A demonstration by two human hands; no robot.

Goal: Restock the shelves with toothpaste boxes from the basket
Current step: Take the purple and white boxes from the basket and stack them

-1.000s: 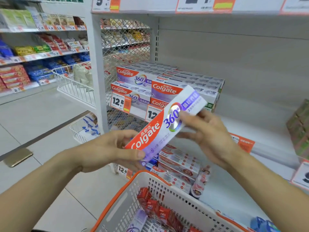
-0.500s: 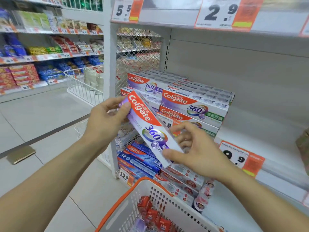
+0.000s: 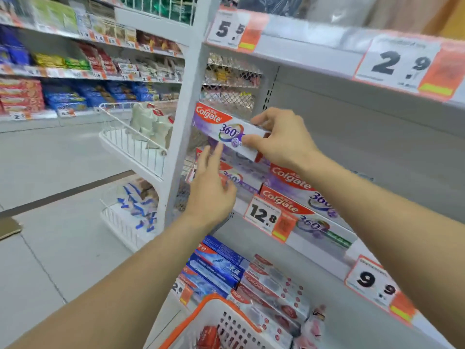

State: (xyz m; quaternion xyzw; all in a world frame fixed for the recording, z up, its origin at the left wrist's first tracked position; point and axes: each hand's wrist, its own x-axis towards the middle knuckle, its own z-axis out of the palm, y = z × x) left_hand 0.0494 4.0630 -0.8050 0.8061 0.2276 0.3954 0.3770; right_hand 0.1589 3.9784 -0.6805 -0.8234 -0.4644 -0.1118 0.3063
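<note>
Head view looks down along a white store shelf (image 3: 334,250) partly stocked with Colgate toothpaste. Right hand (image 3: 284,137) pinches a purple-and-white Colgate 360 toothpaste box (image 3: 226,132) by its right end, thumb on the front face and fingers over the top edge, so the box hangs level just above the stacked Colgate boxes (image 3: 289,195) on that shelf. Left hand (image 3: 214,190) is spread open and grips nothing; its fingertips (image 3: 218,148) reach up to the lower edge of the held box, though whether they touch it cannot be told. Stacked boxes sit behind a 12.8 price tag (image 3: 269,217) clipped to the shelf's front edge; a 9.9 price tag (image 3: 377,285) hangs farther right along the same edge. Below the shelf, the next tier holds blue toothpaste boxes (image 3: 219,268) and, just right of them, red-and-white toothpaste boxes (image 3: 274,285). Beneath those, at the bottom of the view, a white basket (image 3: 226,321) with an orange rim holds red boxes (image 3: 208,336); the rest of its contents are cut off. Left of the shelf upright, white wire bins (image 3: 133,144) carry bagged goods.
</note>
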